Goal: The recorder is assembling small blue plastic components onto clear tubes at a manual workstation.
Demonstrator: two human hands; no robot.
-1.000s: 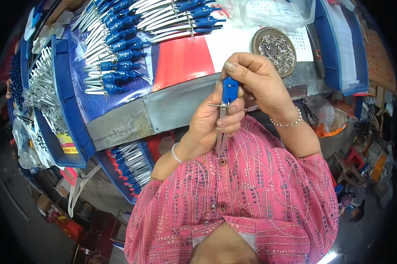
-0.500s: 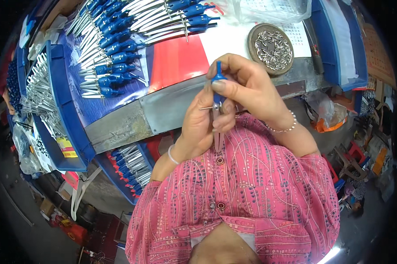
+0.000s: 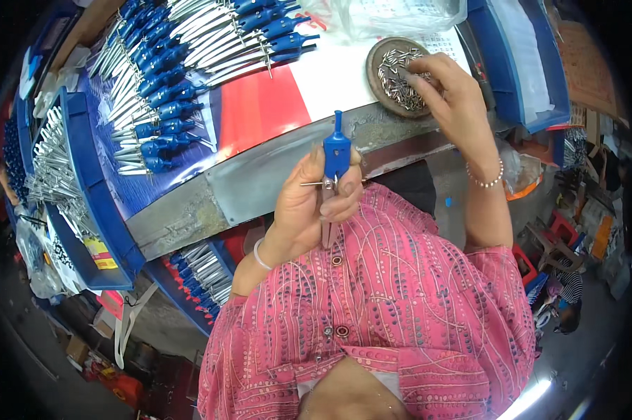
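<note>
Wide fisheye head view, downward at close range over the workbench (image 3: 249,187)

Left hand (image 3: 303,201) holds a blue-handled tool (image 3: 337,152); right hand (image 3: 461,103) is at a round dish (image 3: 372,73).
The tool's narrow blue tip points away from the body, a thin metal rod (image 3: 309,184) crosswise below the handle. Small metal pieces (image 3: 394,85) lie in the dish. Similar blue-handled tools (image 3: 163,110) lie in rows, upper left.

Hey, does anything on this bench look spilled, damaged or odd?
No spill shows: the visible metal pieces sit inside the round dish. The bench edge looks blotchy and worn left of its smoother grey plate.
</note>
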